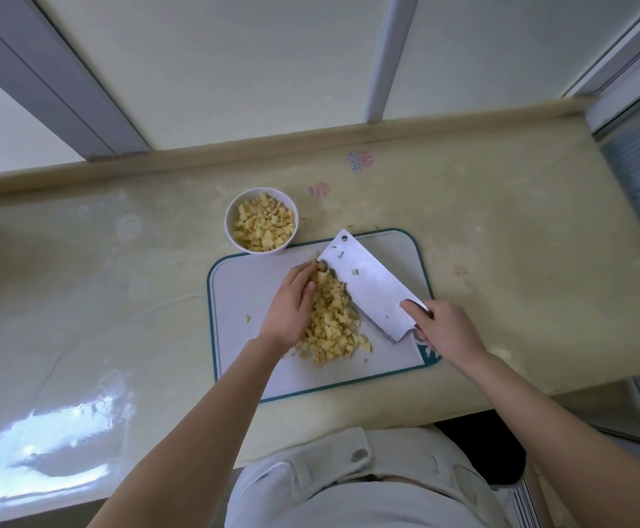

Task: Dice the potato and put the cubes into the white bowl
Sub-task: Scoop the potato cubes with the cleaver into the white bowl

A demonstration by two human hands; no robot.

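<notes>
Fingers [302,277] (L) on pile, sm. yellow cubes [333,322].

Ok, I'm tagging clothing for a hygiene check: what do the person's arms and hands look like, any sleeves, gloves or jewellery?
The left forearm and right forearm are bare to the frame's edge; no sleeves show. The left hand and right hand wear no gloves, and no ring, watch or bracelet is visible. Lower down, the person wears a pale off-white garment with a round button.

One bowl [230,226], one cleaver [371,287], one board [242,299]
</notes>
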